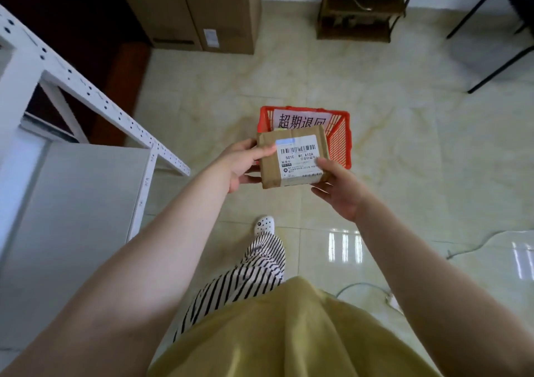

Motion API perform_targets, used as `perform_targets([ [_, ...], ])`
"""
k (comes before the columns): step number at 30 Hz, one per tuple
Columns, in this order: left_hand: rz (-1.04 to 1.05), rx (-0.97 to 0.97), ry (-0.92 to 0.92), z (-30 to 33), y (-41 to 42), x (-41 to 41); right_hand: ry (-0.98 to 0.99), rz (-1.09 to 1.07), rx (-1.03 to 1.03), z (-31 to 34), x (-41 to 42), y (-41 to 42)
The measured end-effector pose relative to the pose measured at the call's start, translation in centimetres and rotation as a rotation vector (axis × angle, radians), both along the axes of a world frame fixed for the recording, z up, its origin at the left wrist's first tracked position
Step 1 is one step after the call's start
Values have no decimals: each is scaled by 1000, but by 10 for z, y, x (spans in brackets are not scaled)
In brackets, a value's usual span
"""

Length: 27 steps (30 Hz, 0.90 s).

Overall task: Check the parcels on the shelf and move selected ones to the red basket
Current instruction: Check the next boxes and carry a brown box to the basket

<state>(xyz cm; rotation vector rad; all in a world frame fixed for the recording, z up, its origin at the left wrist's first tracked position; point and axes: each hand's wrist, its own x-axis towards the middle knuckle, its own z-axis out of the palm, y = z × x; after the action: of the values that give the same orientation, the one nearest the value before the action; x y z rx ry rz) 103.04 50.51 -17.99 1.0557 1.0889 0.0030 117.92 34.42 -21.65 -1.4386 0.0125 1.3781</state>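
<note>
A small brown cardboard parcel [291,157] with a white barcode label on top is held level in front of me. My left hand [242,165] grips its left edge, thumb on top. Its near right corner rests in my right hand [338,191], thumb on the label. Behind and below the parcel, the red plastic basket [339,139] stands on the floor, with a white paper sign bearing black characters at its back; the parcel hides much of its inside. The white metal shelf [86,180] is at my left.
Tall cardboard boxes [202,9] lean on the far wall. A dark wire rack [361,9] stands to their right and black chair legs [497,50] at far right. A cable [476,246] runs over the glossy tiled floor. My foot in a white shoe [264,223] is below the parcel.
</note>
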Motion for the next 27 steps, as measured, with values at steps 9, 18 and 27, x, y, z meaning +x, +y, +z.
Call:
perform_targets([
  [9,-164,-88,80,-8,88,112,39,-60,-68,-14,107,68],
  [18,126,-241,119,-76,99,220,103,-42,-133,-56,212,111],
  [27,493,-327,170,-223,93,300,85,-41,-302,-198,257,161],
])
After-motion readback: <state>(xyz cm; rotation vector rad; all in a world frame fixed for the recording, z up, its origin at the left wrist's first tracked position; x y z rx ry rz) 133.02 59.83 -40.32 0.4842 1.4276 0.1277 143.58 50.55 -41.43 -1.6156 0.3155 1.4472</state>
